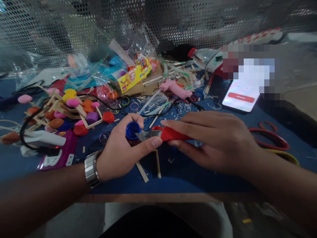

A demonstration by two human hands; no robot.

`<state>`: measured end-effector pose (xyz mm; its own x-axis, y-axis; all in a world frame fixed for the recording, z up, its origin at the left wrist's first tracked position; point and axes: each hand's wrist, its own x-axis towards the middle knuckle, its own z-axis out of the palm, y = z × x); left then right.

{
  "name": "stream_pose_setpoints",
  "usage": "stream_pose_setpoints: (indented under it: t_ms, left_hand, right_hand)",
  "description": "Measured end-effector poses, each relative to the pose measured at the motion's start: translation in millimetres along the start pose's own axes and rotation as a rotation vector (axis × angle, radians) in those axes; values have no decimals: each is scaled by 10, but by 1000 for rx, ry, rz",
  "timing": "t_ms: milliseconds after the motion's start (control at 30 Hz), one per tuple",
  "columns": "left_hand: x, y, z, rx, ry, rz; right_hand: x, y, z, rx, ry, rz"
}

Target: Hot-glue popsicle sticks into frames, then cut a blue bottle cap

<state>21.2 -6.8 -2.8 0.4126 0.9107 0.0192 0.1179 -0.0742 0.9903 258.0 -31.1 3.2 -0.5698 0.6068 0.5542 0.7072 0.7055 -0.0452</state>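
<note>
A blue bottle cap (133, 130) is pinched in my left hand (119, 152), its hollow side facing me. My right hand (218, 142) grips a utility knife (172, 134) by its red handle. The blade points left, and its tip meets the rim of the cap. My left thumb lies along the blade's near side. Below my hands, wooden sticks (142, 172) lie on the blue table (188, 178). A small red thing shows partly behind the knife; I cannot make out what it is.
At the left stand stick frames with coloured caps (86, 105) and a purple power strip (61, 148). Behind are a pink glue gun (175, 89), a yellow packet (135, 77) and a plastic bottle (205, 59). Rightward lie a lit phone (241, 89) and scissors (272, 138).
</note>
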Motion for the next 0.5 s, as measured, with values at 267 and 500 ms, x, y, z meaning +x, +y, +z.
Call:
stream_pose_setpoints:
  t_ms: [267,500]
  left_hand:
    - [-5,51,4,-482,71,-93]
    - [39,97,-8,-674,91,-156]
  right_hand:
    - [13,3,-11,203,13,68]
    - [78,-30,-38,651,-72,402]
